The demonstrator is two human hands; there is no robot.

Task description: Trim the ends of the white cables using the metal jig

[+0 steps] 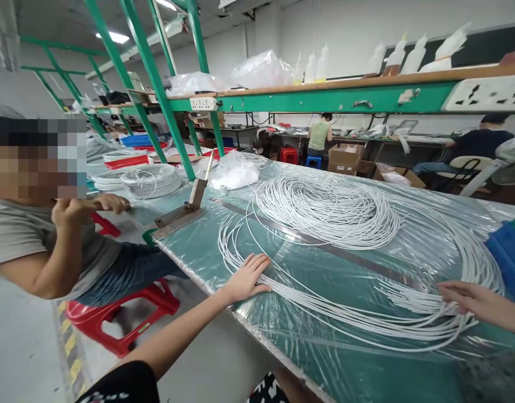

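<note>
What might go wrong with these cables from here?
The white cables at the left hand run close to the near edge of the table and might slip off.

Loose strands cross the metal ruler near the large coil, so they could tangle.

Cable ends by the right hand sit uneven and may snag.

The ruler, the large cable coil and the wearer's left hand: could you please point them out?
Ruler [350,256]: head view, bare stretch.
Large cable coil [327,214]: head view, middle strands.
Left hand [246,280]: head view, its back.
</note>
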